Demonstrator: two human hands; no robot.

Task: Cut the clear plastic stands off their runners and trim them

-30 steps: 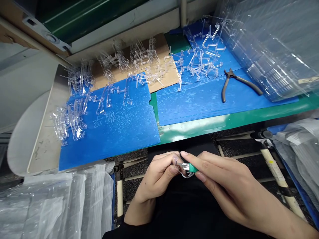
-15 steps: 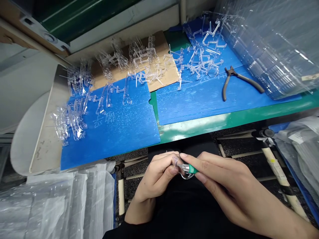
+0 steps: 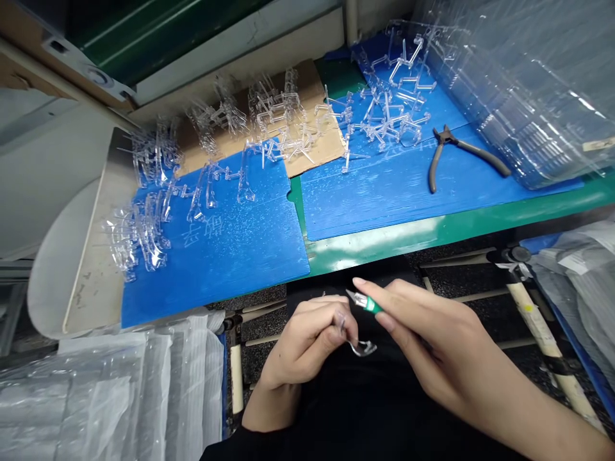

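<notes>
Left hand (image 3: 300, 342) curled shut, thumb + fingers pinching a small clear plastic stand (image 3: 361, 348) by its thin arm, lower end hanging free, all just in front of the green bench edge (image 3: 432, 229). Right hand (image 3: 446, 339) closed around a craft knife (image 3: 368, 304) w/ green handle, blade tip just above the plastic, no clear contact tbh. Stand prob v light, stiff, kinda brittle, prob slippery too, so thin arms look easy to snap; best hold prob the thicker middle bit, not the tips. Past the edge: more clear stands (image 3: 288, 105) heaped on blue boards (image 3: 250, 269), pliers (image 3: 449, 142) further right, stack of clear trays (image 3: 528, 96) beyond those.
</notes>
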